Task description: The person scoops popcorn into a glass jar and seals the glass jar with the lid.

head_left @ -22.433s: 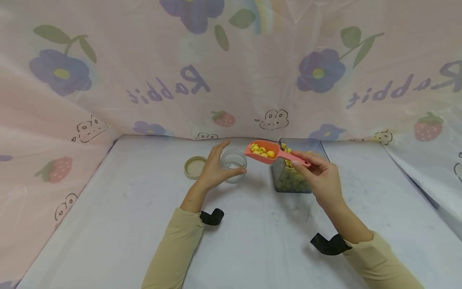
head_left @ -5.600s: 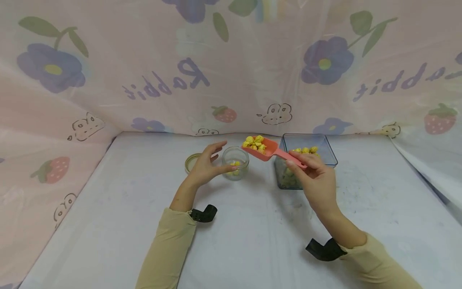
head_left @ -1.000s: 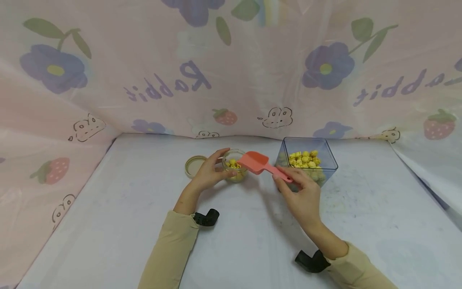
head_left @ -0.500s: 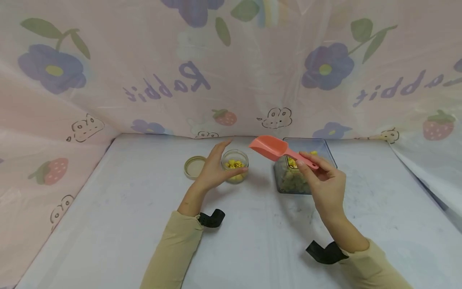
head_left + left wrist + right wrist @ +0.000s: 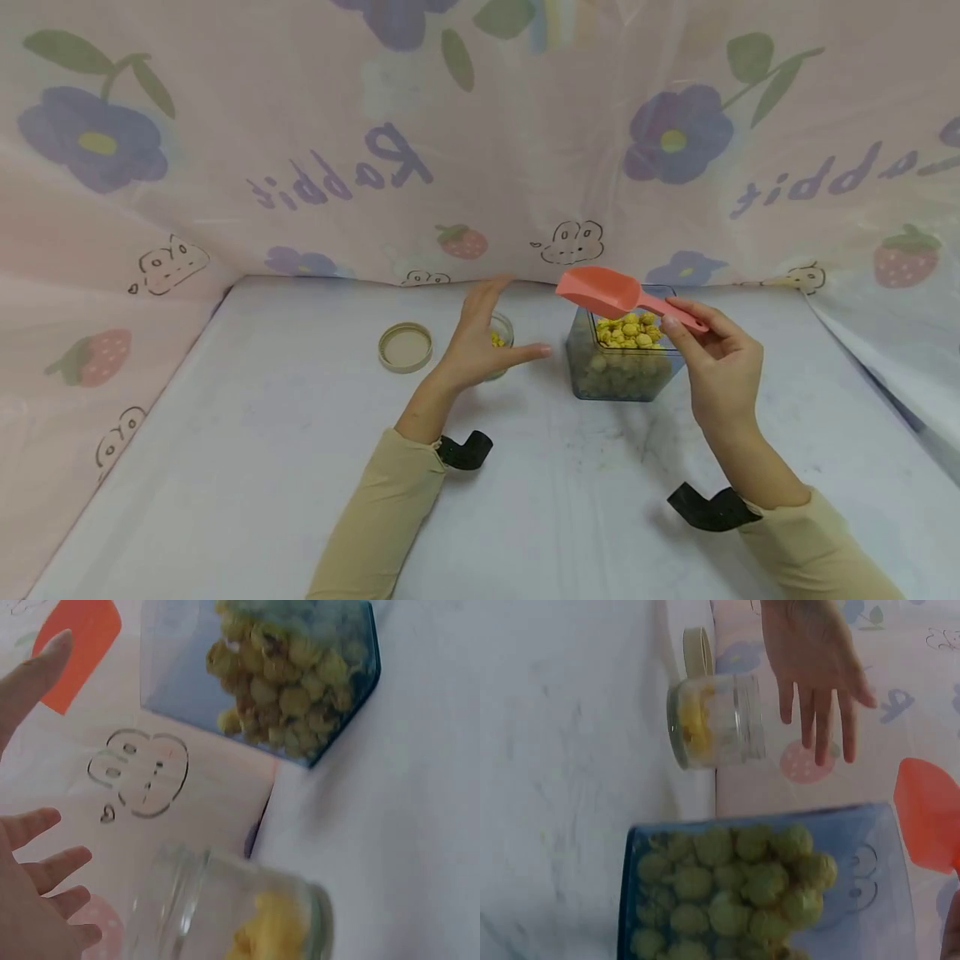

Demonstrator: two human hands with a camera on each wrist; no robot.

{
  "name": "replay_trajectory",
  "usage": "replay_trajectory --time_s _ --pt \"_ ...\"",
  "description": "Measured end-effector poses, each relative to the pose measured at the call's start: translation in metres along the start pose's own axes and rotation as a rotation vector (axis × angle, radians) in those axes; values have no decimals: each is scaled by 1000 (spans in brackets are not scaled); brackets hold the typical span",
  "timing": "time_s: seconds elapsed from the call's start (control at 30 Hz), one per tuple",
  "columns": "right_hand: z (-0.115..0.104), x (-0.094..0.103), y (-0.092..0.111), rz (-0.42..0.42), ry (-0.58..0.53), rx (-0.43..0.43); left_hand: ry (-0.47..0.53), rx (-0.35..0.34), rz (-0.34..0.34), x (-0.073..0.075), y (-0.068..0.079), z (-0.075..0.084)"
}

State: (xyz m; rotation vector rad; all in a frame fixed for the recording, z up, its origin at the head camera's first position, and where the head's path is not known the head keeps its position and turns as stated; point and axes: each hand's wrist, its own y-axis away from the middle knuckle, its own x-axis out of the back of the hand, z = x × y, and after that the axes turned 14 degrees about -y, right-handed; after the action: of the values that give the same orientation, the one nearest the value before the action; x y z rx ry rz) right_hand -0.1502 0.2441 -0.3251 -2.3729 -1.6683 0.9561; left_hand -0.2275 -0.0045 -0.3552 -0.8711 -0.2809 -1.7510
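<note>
My right hand (image 5: 723,375) pinches the handle of an orange-pink scoop (image 5: 598,292), held above the clear bluish box (image 5: 618,385). The scoop shows no popcorn in it. Yellow popcorn (image 5: 630,335) partly fills the box. My left hand (image 5: 476,342) is spread, thumb and fingers wide apart, and partly covers the small glass jar (image 5: 507,327) in the head view. From the right wrist, the fingers hang above the mouth of that jar (image 5: 724,724), apart from it. Some popcorn (image 5: 694,720) lies in the jar's bottom.
A round gold-rimmed lid (image 5: 405,347) lies on the white table left of the jar. Behind the table hangs a pink printed curtain (image 5: 517,167), which also runs along the left and right sides. Dark wrist mounts (image 5: 467,450) stick out from both sleeves.
The jar, bare at first, now holds popcorn. Over the last second the scoop has moved right from the jar to above the box. My left hand has let go of the jar and shifted right.
</note>
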Motion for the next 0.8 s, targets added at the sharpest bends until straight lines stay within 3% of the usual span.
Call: replay_trajectory --time_s 0.3,0.8 --pt "-11 21 -9 18 49 13 54 -17 -67 -16 -3 17" --pt "-16 46 -21 10 191 3 -17 -88 -102 -32 -14 27"
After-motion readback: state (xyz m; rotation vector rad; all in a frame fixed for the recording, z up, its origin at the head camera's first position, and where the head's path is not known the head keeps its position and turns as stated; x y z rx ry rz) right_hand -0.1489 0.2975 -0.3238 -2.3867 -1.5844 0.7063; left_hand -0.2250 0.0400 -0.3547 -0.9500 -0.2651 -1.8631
